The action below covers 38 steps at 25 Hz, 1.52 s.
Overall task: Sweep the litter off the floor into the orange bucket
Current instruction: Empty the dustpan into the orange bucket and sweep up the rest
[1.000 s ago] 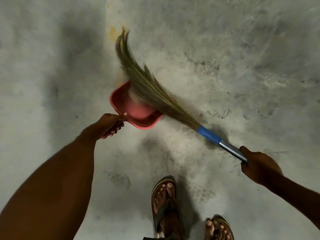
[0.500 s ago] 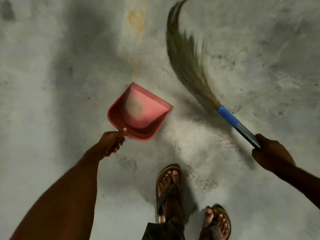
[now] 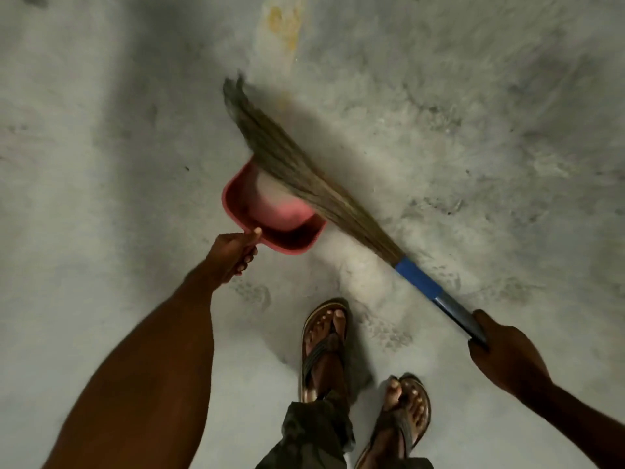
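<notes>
- Nearest, at the bottom edge of the view, two feet in a left sandal (image 3: 324,346) and a right sandal (image 3: 407,412) stand on the grey concrete floor (image 3: 101,164).
- The right hand (image 3: 504,353) is wrapped tight round the dark shaft of a grass broom (image 3: 297,174), just behind its blue sleeve (image 3: 417,275).
- The left hand (image 3: 236,250) is closed round the handle of a pink dustpan (image 3: 243,204), thumb on top. The handle itself is hidden in the fist.
- The dustpan sits low on the floor, ahead of the left sandal, its mouth facing up and right towards the broom.
- The litter (image 3: 267,198) reads as fine pale dust. One heap lies inside the pan under the bristles, and a thin film (image 3: 358,269) spreads on the floor between the pan and the feet.
- The broom's bristles cross the pan's open edge, and their tips are blurred.
- Such dust is probably very light and loose, so it cannot be gripped. It has to be carried in the pan, held level by its handle. A tilt or a jolt would likely spill it or raise a cloud.
- The bristles look soft and springy, so short low strokes suit them best.
- Farthest, near the top edge of the floor, is a yellow stain (image 3: 284,25).
- The orange bucket is not in view.
</notes>
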Motion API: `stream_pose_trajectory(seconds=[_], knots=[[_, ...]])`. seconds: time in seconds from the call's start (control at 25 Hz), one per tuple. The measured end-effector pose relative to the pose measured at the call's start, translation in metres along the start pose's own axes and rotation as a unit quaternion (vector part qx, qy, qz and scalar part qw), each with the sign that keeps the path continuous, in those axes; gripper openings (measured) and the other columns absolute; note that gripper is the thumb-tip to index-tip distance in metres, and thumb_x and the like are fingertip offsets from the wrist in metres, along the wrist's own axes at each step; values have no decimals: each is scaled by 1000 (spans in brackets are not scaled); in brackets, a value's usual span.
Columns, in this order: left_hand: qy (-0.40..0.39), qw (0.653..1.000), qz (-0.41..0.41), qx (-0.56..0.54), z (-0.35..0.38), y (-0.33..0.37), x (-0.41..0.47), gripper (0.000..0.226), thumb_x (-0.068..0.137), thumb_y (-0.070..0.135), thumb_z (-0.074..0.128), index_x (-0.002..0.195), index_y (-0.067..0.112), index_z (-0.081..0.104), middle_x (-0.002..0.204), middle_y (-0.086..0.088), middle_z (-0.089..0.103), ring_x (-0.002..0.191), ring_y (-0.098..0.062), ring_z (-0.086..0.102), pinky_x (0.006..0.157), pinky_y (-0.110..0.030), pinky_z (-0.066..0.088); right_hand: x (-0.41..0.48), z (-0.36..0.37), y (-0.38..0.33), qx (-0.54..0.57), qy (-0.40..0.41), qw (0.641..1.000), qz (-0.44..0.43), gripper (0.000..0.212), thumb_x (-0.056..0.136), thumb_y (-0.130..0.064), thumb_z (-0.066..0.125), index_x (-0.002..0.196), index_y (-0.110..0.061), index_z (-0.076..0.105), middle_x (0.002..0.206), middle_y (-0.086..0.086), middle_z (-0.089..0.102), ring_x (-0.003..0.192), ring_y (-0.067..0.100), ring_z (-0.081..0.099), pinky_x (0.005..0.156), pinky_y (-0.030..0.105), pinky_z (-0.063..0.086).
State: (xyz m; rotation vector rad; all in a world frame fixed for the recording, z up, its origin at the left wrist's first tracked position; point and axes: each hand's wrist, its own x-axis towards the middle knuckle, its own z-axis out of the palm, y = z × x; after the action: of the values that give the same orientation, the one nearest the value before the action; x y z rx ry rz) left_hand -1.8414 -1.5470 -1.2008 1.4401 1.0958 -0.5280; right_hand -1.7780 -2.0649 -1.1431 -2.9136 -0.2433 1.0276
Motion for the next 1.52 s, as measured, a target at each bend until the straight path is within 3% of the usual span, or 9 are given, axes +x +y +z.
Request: stream_pose_trajectory(seconds=[0.12, 0.32, 0.56, 0.68, 0.8, 0.96, 1.08, 1.24, 1.52], knots=[[14, 999, -9, -32, 8, -8, -30, 51, 94, 53, 70, 76, 6, 63, 58, -5, 52, 44, -14, 42, 42, -22, 32, -19, -29, -2, 46, 30, 998, 26, 36, 78, -2, 73, 111, -6, 60, 56, 2, 51, 48, 34, 54, 52, 33, 38], [32, 997, -49, -53, 17, -34, -46, 50, 96, 52, 68, 74, 7, 62, 58, -4, 51, 41, -12, 41, 41, -21, 31, 21, -46, -37, 42, 8, 999, 33, 23, 81, -8, 63, 94, -19, 49, 71, 9, 56, 66, 36, 57, 59, 34, 42], [27, 997, -64, -14, 28, -72, -29, 50, 97, 54, 65, 71, 12, 58, 55, -1, 49, 36, -8, 40, 34, -15, 26, 34, 20, -48, 50, -58, 997, 12, 28, 82, -12, 60, 107, -23, 55, 84, 9, 62, 74, 34, 60, 62, 31, 43], [39, 998, -47, -32, 36, -73, -35, 50, 96, 55, 66, 71, 12, 59, 54, 0, 50, 39, -10, 40, 36, -16, 27, 0, 34, -39, 1, -71, 997, -24, 43, 83, -17, 62, 125, -23, 57, 99, 14, 70, 90, 40, 68, 70, 38, 53], [59, 996, -41, -53, 44, -67, -65, 51, 98, 53, 64, 69, 11, 58, 51, 0, 49, 38, -10, 39, 35, -16, 27, -52, 27, -28, -7, -82, 995, -48, 40, 83, -18, 65, 122, -19, 56, 94, 16, 72, 87, 42, 69, 68, 38, 51], [69, 991, -13, -116, 50, -44, -128, 49, 101, 48, 62, 74, 7, 59, 52, -1, 50, 37, -11, 39, 35, -17, 27, -128, -9, -14, 43, -58, 997, -23, 30, 85, -13, 69, 110, -13, 54, 70, 9, 63, 64, 38, 63, 56, 33, 44], [78, 983, 21, -167, 49, -12, -185, 45, 102, 43, 63, 77, 5, 58, 54, -2, 51, 40, -12, 39, 37, -19, 29, -188, -57, -2, 95, -23, 995, 6, 28, 83, -4, 71, 97, -16, 50, 55, -5, 48, 45, 21, 47, 46, 29, 34], [87, 974, 42, -206, 35, 32, -278, 42, 100, 42, 66, 74, 9, 58, 59, -3, 55, 45, -12, 42, 40, -20, 31, -244, -141, 1, 155, 12, 986, 58, 26, 78, 2, 72, 93, -14, 58, 60, 6, 56, 52, 33, 53, 50, 34, 38], [106, 956, 59, -267, -3, 105, -434, 39, 96, 49, 67, 90, 10, 69, 64, -2, 57, 45, -12, 42, 39, -19, 33, -279, -277, -41, 296, -18, 947, 127, 23, 67, 6, 75, 79, -7, 60, 61, 11, 55, 54, 27, 50, 50, 30, 41]])
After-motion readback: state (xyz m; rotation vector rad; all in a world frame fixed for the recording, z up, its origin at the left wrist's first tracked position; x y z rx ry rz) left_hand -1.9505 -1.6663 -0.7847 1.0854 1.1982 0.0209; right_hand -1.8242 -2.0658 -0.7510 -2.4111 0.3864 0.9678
